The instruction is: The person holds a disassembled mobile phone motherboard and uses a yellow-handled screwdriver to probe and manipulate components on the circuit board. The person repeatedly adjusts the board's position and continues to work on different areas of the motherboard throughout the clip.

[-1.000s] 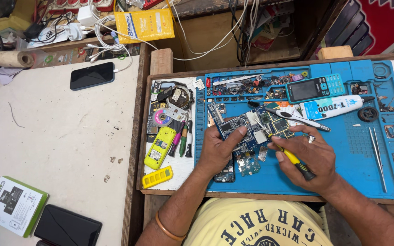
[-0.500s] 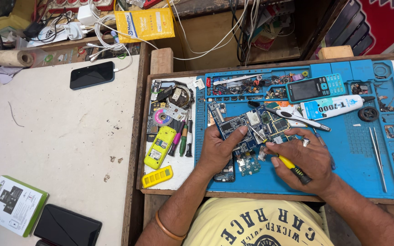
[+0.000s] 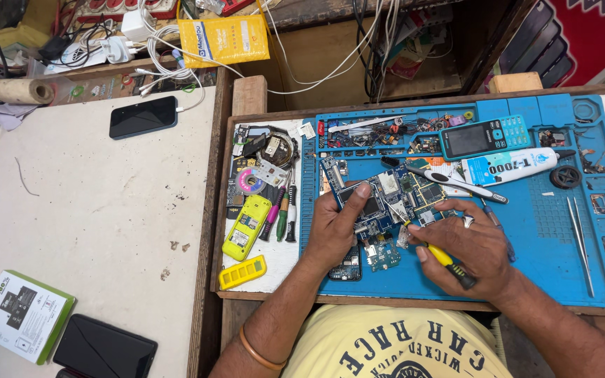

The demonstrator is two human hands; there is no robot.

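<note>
Shifted only slightly since the earlier frames: right hand (image 3: 472, 246) drew a touch lower and rightward, with the yellow-handled screwdriver (image 3: 437, 253) angled more steeply toward the circuit board (image 3: 386, 203); left hand (image 3: 337, 227) stayed put, thumb stretched along the board's left edge. Everything else on the blue work mat (image 3: 526, 238) lay as before.

Sat near the middle of the mat, that board, closer to its front edge than its back. Left grip pressed flat, pinning the board rather than closing round it. Right grip clenched on the screwdriver handle, tip resting at the board's right half.

Best done with the board held dead still under the left thumb, the tip seated squarely before turning, and pressure kept light so as not to slip onto nearby chips. Worth minding the loose small boards (image 3: 379, 253) just below, near the front edge.
</note>
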